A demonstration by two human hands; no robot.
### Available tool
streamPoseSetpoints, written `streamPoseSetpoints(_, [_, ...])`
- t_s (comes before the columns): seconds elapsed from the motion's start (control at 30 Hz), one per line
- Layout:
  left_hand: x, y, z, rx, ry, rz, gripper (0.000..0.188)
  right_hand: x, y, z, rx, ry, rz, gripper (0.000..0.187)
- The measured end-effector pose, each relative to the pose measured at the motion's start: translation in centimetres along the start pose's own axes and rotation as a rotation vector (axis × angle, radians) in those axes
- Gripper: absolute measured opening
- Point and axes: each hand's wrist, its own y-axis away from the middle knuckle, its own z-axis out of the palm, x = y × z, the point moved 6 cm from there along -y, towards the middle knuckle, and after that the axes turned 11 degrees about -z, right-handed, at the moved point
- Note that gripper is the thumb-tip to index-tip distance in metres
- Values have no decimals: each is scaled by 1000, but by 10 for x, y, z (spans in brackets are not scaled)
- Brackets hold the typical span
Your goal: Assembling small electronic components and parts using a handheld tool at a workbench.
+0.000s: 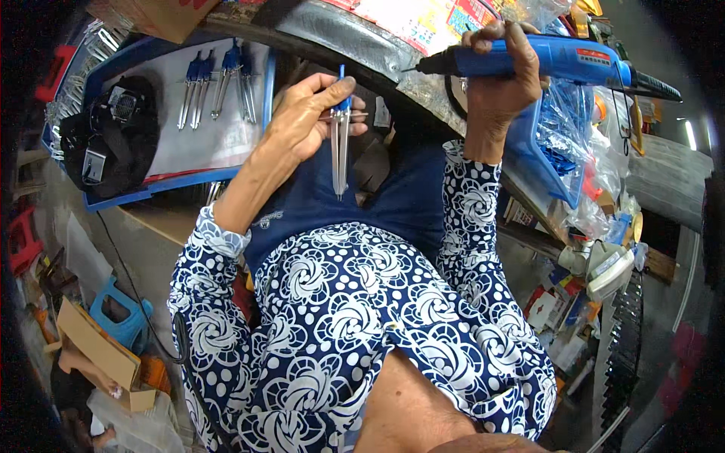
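My left hand (pixel 302 117) pinches a drawing compass (pixel 340 155) by its blue head. Its silver legs are close together and point down toward my lap. A thin metal piece crosses the compass just below the head. Raised at the right, my right hand (pixel 507 87) is wrapped round a blue electric screwdriver (pixel 563 56). The screwdriver's dark bit points left toward the compass, with a gap between them. Several more blue-headed compasses (pixel 225 75) lie in a blue tray (pixel 170 182) to the left of my left hand.
A black strapped device (pixel 121 106) lies in the tray. The worktable edge (pixel 377 54) runs ahead of me. A blue bin (pixel 547 162) with bagged blue parts stands at the right, above a white lamp-like fixture (pixel 610 272). Cardboard boxes (pixel 98 343) and a blue stool (pixel 121 313) are lower left.
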Motion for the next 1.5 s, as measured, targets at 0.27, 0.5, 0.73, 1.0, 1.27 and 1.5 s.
streamPoseSetpoints(0.27, [-3,-30,17,-139,-10,10,22,1,4,21,-11,181,-90,22])
streamPoseSetpoints(0.5, [0,-26,30,8,-44,129,14,-9,6,32,-259,700,-586,17])
streamPoseSetpoints(0.73, [-6,-33,25,144,-187,169,18,2,7,39,-124,262,-209,21])
streamPoseSetpoints(1.0, [-5,-35,33,77,-262,162,21,-1,6,44,-137,287,-210,22])
streamPoseSetpoints(1.27, [-5,-29,40,77,-296,159,23,-1,4,40,-159,352,-208,21])
streamPoseSetpoints(1.5, [-8,-32,42,30,-289,161,23,0,6,38,-145,375,-186,19])
